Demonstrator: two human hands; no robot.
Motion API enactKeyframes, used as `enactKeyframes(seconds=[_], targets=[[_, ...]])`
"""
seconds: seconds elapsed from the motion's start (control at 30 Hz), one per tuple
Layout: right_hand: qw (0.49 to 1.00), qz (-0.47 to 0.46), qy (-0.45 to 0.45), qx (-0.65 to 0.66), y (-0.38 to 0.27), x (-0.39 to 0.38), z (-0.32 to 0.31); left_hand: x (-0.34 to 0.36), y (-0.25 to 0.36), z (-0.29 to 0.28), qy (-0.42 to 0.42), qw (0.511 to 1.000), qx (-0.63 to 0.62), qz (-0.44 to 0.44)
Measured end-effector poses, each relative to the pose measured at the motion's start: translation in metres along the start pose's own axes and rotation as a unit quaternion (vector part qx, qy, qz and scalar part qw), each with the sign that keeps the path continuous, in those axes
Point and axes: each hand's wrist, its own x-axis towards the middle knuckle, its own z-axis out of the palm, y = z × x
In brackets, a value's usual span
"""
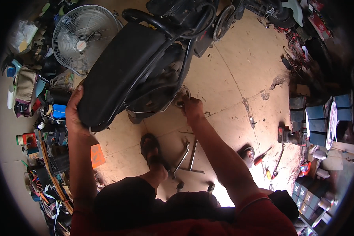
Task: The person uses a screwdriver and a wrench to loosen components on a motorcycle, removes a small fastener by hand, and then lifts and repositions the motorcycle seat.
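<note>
A motor scooter or small motorcycle stands before me, with a long black seat (118, 65) and a black grab rail (149, 17) at its far side. My left hand (75, 112) grips the near-left end of the seat, fingers along its edge. Low at the machine's right side, my right hand (193, 107) is closed beside a round, shiny metal part (181, 95). Its fingertips are partly hidden, so what they pinch cannot be made out. A thin metal rod or tube runs along the machine's lower edge, close to this hand.
On the floor lie a T-handle wrench (193, 155), a bent wrench (181, 160), a red screwdriver (262, 155) and a ratchet (279, 159). A cordless drill (288, 135) sits farther right. A metal fan (82, 43) stands far left. Cluttered parts and boxes (306, 196) line both sides.
</note>
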Motion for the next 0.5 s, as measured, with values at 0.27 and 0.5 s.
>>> enactKeyframes(seconds=[0.27, 0.5], targets=[[0.979, 0.166, -0.026, -0.118, -0.118, -0.035, -0.136, -0.062, -0.036, 0.102, -0.054, 0.998, -0.001, -0.017], [0.954, 0.134, 0.020, -0.269, -0.222, -0.043, -0.274, -0.112, -0.067, 0.179, -0.231, 0.962, 0.007, -0.147]])
